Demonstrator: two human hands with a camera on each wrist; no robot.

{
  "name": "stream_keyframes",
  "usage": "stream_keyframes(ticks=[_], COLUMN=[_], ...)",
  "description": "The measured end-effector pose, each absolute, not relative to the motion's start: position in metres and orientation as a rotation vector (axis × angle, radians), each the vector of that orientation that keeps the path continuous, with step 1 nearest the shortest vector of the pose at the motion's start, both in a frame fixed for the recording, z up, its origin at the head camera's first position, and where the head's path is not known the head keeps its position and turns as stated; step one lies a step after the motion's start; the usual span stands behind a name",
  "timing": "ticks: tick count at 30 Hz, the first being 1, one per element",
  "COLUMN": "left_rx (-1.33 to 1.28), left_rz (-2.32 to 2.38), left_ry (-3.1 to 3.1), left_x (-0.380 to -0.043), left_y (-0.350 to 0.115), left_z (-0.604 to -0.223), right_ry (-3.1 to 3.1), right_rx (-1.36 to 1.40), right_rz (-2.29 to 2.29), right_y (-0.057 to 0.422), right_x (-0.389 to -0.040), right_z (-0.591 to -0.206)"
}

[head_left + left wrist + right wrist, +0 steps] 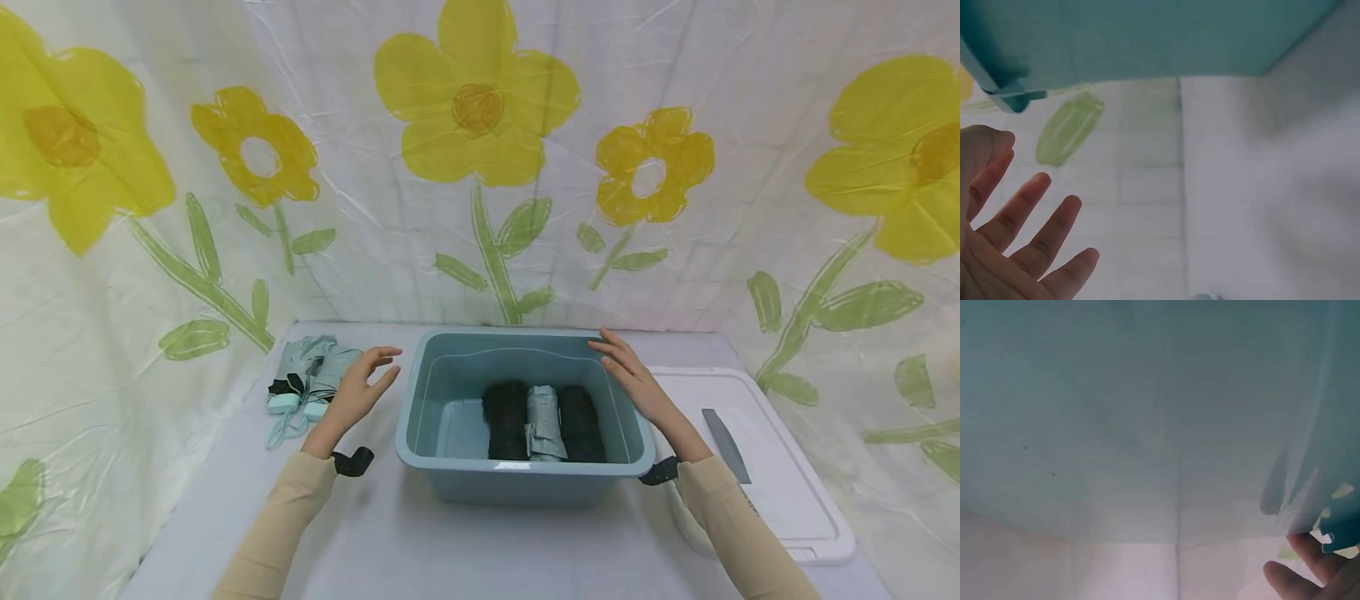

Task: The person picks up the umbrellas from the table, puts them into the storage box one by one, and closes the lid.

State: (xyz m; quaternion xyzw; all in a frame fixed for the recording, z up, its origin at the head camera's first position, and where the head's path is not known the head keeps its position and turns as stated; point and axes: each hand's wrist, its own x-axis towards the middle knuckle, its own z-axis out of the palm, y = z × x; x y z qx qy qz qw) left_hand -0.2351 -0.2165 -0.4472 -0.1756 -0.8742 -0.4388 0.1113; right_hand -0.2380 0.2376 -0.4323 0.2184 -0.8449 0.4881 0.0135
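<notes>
A blue-grey plastic bin (pixel 525 487) stands in the middle of the table. Inside lie three rolled bundles side by side: a black one (pixel 507 421), a pale blue one (pixel 543 421) and another black one (pixel 581 423). My left hand (pixel 358 390) hovers left of the bin, apart from its rim, fingers spread and holding nothing. At the bin's right rim, my right hand (pixel 636 382) has its fingers extended near the far corner. In the right wrist view, fingertips (pixel 1304 542) meet or nearly meet the bin's outer wall (pixel 1116 425); contact is unclear.
Pale blue folded umbrellas (pixel 318 375) with mint handles and a strap lie at the back left. To the right, a white lid (pixel 780 475) with a grey strip lies partly under my right forearm, above a rounded white object (pixel 693 525). A flower-printed curtain (pixel 345 250) hangs behind.
</notes>
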Motion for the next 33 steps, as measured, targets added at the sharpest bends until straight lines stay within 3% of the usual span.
stream_keyframes(ticks=[13, 23, 33], left_rx=[-0.475, -0.446, -0.428], left_rz=[-1.052, -0.977, -0.837], left_ry=[-2.615, -2.635, -2.661], left_x=[-0.236, -0.242, -0.245], left_y=[-0.239, -0.259, -0.275], left_z=[-0.481, -0.501, -0.520], right_ry=[-2.633, -2.633, -2.639], right_rx=[0.673, 0.679, 0.670], right_rz=[1.534, 1.561, 1.517], right_y=[0.237, 0.225, 0.237], right_x=[-0.238, -0.221, -0.238], right_z=[-0.432, -0.403, -0.431])
